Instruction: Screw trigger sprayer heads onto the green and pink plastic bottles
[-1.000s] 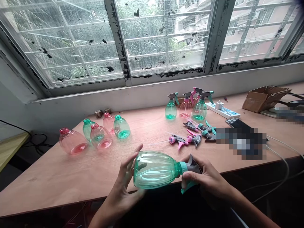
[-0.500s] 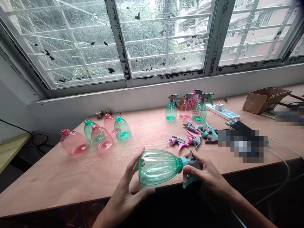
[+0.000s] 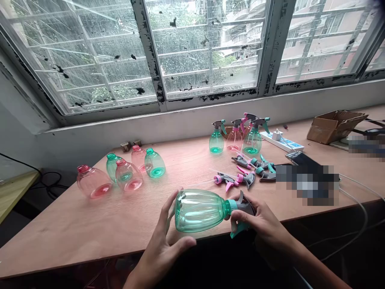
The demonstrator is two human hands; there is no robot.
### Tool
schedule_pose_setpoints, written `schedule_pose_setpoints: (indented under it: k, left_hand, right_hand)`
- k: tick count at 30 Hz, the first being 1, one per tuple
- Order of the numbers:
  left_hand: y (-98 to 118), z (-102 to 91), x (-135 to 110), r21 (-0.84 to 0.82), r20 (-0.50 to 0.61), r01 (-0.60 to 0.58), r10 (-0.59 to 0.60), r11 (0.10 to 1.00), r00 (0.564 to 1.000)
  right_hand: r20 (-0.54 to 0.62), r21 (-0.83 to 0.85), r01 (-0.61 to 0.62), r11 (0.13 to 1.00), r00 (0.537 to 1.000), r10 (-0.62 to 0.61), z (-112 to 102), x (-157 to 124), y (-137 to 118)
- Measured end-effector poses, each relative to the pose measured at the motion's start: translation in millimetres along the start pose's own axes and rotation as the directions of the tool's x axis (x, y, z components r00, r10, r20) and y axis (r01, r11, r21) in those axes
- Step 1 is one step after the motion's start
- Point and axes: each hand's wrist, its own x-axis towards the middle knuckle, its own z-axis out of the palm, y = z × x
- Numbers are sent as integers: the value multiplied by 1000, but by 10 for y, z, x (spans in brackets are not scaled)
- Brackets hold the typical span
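A clear green spray bottle lies sideways in the air over the table's front edge, its base pointing left. My right hand is closed around its grey and teal trigger head. At the base end, my left hand is spread in a loose cup. Its fingers reach up beside the bottle's bottom, and the thumb stands apart below. Whether those fingertips touch the far side is hidden. Beyond the bottle lie several loose trigger heads, a pink and grey one nearest, with teal ones to the right.
Headless pink bottles and green bottles stand at the left. Several complete spray bottles stand at the back, near a white power strip. A cardboard box and a partly blurred dark device are on the right.
My left hand has shifted slightly right, its thumb a little farther from the bottle. The bottle's base has risen very slightly. My right hand keeps its grip on the trigger head.
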Motion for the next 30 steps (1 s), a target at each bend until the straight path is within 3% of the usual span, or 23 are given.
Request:
schedule_pose_setpoints:
  k: [6, 10, 18, 24, 27, 30]
  left_hand:
    - [-1, 23, 95, 41, -3, -2, 2, 999, 1000]
    - [-23, 40, 146, -48, 43, 67, -65, 997, 997]
    - [12, 26, 253, -56, 43, 77, -75, 995, 996]
    - [-44, 72, 242, -20, 16, 76, -75, 997, 997]
    - [-87, 120, 188, 73, -26, 34, -32, 997, 999]
    - [-66, 141, 145, 286, -101, -79, 113, 955, 988]
  right_hand:
    - [-33, 2, 1, 1000, 999, -1, -40, 14, 14]
    - [-50, -23, 50, 998, 997, -51, -92, 124, 34]
    - [-14, -96, 94, 991, 995, -96, -137, 241, 110]
    - [53, -8, 50, 999, 997, -50, -158, 244, 121]
    - [31, 3, 51, 999, 998, -51, -175, 218, 117]
    - [14, 54, 8, 998, 1000, -8, -184, 186, 104]
